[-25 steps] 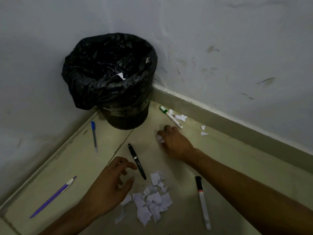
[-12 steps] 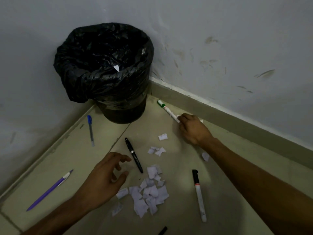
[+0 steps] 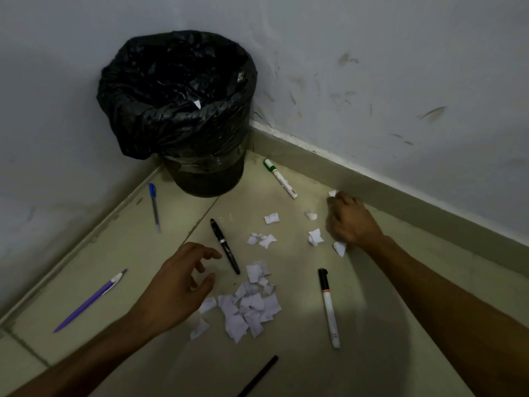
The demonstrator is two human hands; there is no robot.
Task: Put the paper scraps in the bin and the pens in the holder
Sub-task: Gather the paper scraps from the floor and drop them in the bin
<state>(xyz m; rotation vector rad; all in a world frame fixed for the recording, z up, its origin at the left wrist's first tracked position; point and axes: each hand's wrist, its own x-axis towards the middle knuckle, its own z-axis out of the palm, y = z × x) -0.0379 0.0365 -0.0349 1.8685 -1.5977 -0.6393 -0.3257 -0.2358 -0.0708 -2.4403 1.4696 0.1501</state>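
White paper scraps (image 3: 252, 305) lie beside the spread left hand (image 3: 174, 285) (right hand (image 3: 350, 222) fisted on scraps).

**A dim, scuffed corner**

Two pale grey painted walls (image 3: 400, 67) meet here, smudged with dark streaks. A beige skirting strip (image 3: 415, 193) runs along their foot above a cream tiled floor (image 3: 286, 368) with visible joints.

I'm in a bare room corner. Scuffed white walls (image 3: 372, 67) meet a tiled floor (image 3: 300, 368) beside a lined bin (image 3: 177, 110).
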